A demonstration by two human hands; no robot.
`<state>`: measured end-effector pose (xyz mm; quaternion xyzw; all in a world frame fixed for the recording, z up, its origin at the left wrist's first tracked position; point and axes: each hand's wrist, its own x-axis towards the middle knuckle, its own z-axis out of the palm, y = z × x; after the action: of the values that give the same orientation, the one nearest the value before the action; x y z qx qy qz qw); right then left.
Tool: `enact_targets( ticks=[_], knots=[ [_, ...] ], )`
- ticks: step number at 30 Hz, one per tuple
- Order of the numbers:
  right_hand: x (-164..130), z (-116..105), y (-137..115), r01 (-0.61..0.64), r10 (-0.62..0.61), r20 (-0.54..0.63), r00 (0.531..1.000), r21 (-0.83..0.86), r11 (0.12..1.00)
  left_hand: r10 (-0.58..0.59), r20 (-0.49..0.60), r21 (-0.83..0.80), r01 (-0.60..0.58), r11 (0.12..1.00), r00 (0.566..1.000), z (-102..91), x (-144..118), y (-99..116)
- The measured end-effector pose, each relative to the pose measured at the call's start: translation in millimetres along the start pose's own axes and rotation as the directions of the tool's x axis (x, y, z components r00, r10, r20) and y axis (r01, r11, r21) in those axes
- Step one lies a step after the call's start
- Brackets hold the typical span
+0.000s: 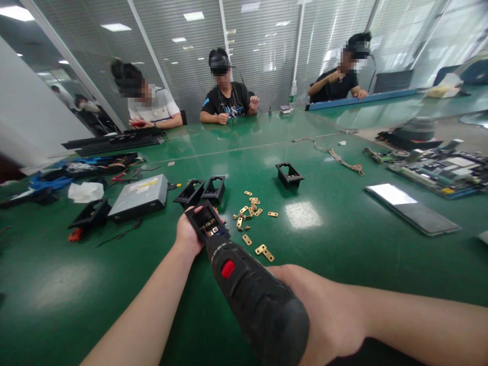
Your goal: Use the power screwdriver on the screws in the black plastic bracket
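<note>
My left hand (189, 231) is closed around a black plastic socket box (204, 217), tilted so its inside with brass pieces faces me. In my right hand (316, 305) is a black cordless drill (251, 290) with a red switch on top. Its nose points into the box, and the tip of the bit is hidden. To the right of the box lie several loose brass plates (247, 239) and small screws. Two more black boxes (213, 189) stand just behind my left hand, and another black box (288, 175) sits farther back.
A silver disc drive (139, 197) and a crumpled tissue (86, 191) lie on the left of the green table (213, 147). On the right are a phone-like slab (414, 208), circuit boards (446, 168) and a cable (335, 155). Three people sit across the table.
</note>
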<state>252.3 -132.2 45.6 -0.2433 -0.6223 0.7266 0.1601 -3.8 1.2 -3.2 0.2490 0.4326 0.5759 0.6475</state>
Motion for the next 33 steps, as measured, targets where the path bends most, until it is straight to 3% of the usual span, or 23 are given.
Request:
enact_targets(
  ticks=[7,13,19,33],
  knots=[
    [1,2,3,0.038,-0.04,0.016,0.999,0.088,0.995,-0.023,0.009,-0.018,0.024,1.0,1.0,0.5,-1,0],
    [1,2,-5,-0.028,0.027,0.015,1.0,0.013,1.0,-0.047,-0.036,-0.046,0.045,0.998,0.998,5.5,-5,2],
    [0,3,-6,-0.005,0.006,0.017,1.0,-0.029,1.0,-0.027,-0.037,-0.043,0.025,0.999,0.999,5.3,-5,2],
    [2,6,-7,-0.006,0.005,0.034,0.999,0.028,1.0,-0.036,-0.025,-0.038,0.035,0.999,0.999,4.3,-7,2]
  ],
)
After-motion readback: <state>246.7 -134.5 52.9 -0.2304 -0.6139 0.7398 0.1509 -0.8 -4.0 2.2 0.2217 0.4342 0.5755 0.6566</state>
